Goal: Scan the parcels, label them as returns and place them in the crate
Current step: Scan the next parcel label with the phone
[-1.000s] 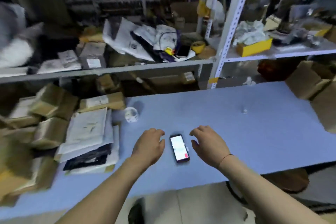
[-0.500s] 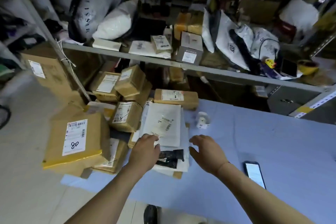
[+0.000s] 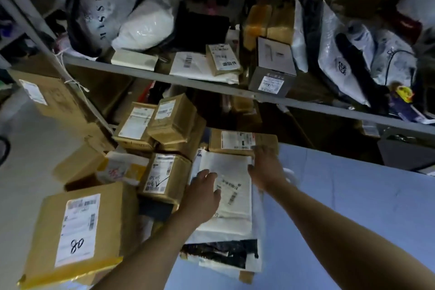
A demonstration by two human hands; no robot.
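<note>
White mailer (image 3: 226, 186), frame centre, topping the stack on the blue table (image 3: 353, 195): judged light, limp, slippery. Left hand (image 3: 202, 195) and right hand (image 3: 266, 167) are spread apart over its opposite edges, gripping nothing; those edges are best pinched.

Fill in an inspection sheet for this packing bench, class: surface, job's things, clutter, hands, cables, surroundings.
Surface: blue table, bare at right.
Job's things: white mailer tops a flat stack; long brown parcel behind it; brown parcels heaped at left, one marked "80". No crate or scanner seen.
Clutter: black-printed bag under the stack.
Hands: left hand lies on the white mailer; right hand, blurred, at its far right corner, grip unclear.
Cables: thin dark cord on the shelf bags.
Surroundings: metal shelf with boxes and poly bags; pale floor at left.
</note>
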